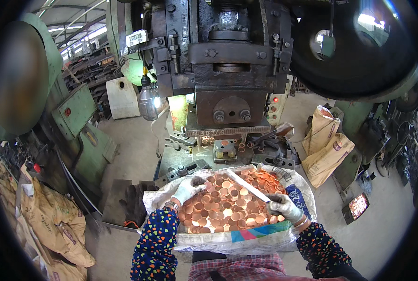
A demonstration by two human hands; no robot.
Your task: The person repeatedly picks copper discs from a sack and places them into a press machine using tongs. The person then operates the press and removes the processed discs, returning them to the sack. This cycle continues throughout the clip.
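Note:
A heap of round copper discs (230,213) lies on an opened white woven sack (199,241) in front of me. My left hand (189,189), in a pale work glove with dark fingertips, is at the heap's left edge. Its fingers are drawn together against the discs; whether one is pinched there is hidden. My right hand (286,208), gloved the same way, is closed round the near end of a long, flat white stick (247,184). The stick slants up and left over the heap. Beyond the sack, a small metal die block (224,150) sits beneath the raised press ram (231,108).
Clamps (183,169) and scattered copper rings (241,147) lie on the press bed. A lit bulb (147,104) hangs at the left. Dark gloves (136,203) rest on a metal ledge. Paper sacks (328,154) stand at right, others (54,225) at left. A phone-like screen (357,207) is at right.

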